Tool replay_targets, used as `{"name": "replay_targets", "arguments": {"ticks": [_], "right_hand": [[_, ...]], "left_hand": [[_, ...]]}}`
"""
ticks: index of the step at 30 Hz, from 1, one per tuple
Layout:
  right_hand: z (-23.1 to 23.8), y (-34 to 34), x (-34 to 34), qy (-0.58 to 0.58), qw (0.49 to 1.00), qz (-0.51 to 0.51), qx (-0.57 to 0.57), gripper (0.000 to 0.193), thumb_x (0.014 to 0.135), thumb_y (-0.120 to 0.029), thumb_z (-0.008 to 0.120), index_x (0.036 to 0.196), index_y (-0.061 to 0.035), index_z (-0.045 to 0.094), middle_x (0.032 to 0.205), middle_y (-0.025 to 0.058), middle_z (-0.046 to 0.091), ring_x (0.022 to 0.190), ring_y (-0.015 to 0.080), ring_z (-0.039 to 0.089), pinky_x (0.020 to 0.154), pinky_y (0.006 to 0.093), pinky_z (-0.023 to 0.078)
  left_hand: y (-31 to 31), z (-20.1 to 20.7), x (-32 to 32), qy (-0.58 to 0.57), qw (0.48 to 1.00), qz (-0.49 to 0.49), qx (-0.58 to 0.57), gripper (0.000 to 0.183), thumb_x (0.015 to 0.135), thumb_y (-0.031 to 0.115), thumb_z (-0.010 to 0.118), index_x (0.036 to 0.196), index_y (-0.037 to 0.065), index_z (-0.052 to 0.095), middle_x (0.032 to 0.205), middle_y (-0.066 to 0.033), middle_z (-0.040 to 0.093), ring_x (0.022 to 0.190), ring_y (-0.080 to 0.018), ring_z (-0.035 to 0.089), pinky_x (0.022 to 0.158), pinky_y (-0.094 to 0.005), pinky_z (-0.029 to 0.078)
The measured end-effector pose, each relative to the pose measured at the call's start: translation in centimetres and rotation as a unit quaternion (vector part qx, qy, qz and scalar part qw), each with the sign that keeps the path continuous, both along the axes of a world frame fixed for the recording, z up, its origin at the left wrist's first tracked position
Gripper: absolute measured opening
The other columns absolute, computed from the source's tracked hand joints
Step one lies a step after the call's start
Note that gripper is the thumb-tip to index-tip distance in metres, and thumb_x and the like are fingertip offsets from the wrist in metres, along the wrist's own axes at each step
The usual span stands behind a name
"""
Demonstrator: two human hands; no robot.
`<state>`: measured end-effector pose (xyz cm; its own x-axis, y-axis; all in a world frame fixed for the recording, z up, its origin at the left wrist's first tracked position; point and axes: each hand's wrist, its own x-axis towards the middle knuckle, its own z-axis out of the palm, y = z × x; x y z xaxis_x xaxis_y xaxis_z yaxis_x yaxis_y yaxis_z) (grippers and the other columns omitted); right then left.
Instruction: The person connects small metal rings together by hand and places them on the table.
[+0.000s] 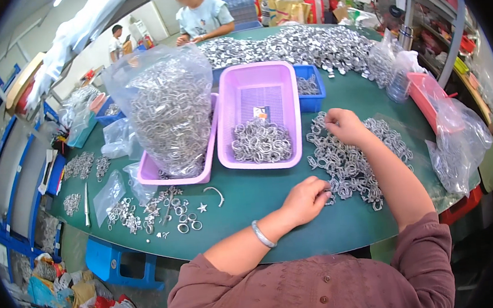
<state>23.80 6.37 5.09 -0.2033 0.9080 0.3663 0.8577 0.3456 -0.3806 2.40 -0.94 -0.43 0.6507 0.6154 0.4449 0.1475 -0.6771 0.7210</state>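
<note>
A heap of small silver ring-shaped metal pieces [342, 167] lies on the green table in front of me to the right. My left hand [307, 200] rests at the heap's near left edge, fingers curled together beside a few rings. Over the far side of the heap is my right hand [345, 126], its fingers bent inward in a pinch. What either hand holds is too small or hidden to make out. Beyond my left hand stands a purple basket [255, 79] with similar rings [262, 142] piled in its near end.
A clear bag full of rings [171, 111] stands in another purple basket [148, 174]. Loose rings and charms [189, 222] lie nearer left. A blue bin [310, 104], a red tray [425, 96] and a large silver heap [302, 48] are farther off. A co-worker [204, 18] is across the table.
</note>
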Motion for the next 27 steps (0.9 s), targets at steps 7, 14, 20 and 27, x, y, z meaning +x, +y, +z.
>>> {"name": "replay_targets", "arguments": {"ticks": [7, 14, 20, 27], "right_hand": [[1.5, -5.2, -1.6, 0.436, 0.890, 0.005, -0.134, 0.005, 0.082, -0.006, 0.056, 0.082, -0.0010, 0.054, 0.069, 0.0000, 0.056, 0.062, 0.0075, 0.051, 0.057, 0.0212, 0.042], [-0.9, -9.7, -5.4, 0.571, 0.803, 0.060, -0.160, 0.018, 0.083, -0.002, 0.057, 0.101, -0.0019, 0.055, 0.081, 0.0031, 0.060, 0.067, 0.0090, 0.057, 0.059, 0.0219, 0.048], [-2.8, -10.4, -5.6, 0.602, 0.775, 0.093, -0.169, 0.011, 0.084, 0.000, 0.056, 0.095, 0.0006, 0.058, 0.084, 0.0046, 0.061, 0.070, 0.0097, 0.058, 0.062, 0.0228, 0.049], [-3.4, -10.8, -5.6, 0.561, 0.816, 0.076, -0.119, 0.011, 0.085, -0.001, 0.056, 0.096, 0.0003, 0.059, 0.083, 0.0019, 0.061, 0.072, 0.0064, 0.057, 0.064, 0.0204, 0.048]], "left_hand": [[-0.1, 0.9, -0.2, -0.071, 0.993, 0.048, -0.078, 0.026, 0.080, 0.007, 0.063, 0.104, 0.003, 0.057, 0.084, -0.0068, 0.053, 0.066, -0.0141, 0.053, 0.059, -0.0254, 0.046], [0.3, 1.3, -0.1, -0.169, 0.981, 0.092, -0.012, 0.040, 0.077, 0.003, 0.066, 0.113, 0.000, 0.049, 0.099, -0.0089, 0.051, 0.078, -0.0136, 0.054, 0.065, -0.0234, 0.047], [0.6, 0.6, 0.0, -0.187, 0.979, 0.074, -0.023, 0.032, 0.078, 0.001, 0.064, 0.108, -0.001, 0.052, 0.097, -0.0089, 0.050, 0.078, -0.0135, 0.054, 0.065, -0.0248, 0.048], [0.6, 0.5, 0.0, -0.193, 0.979, 0.040, -0.047, 0.030, 0.082, -0.001, 0.057, 0.112, -0.001, 0.053, 0.102, -0.0104, 0.052, 0.082, -0.0144, 0.054, 0.069, -0.0249, 0.047]]}}
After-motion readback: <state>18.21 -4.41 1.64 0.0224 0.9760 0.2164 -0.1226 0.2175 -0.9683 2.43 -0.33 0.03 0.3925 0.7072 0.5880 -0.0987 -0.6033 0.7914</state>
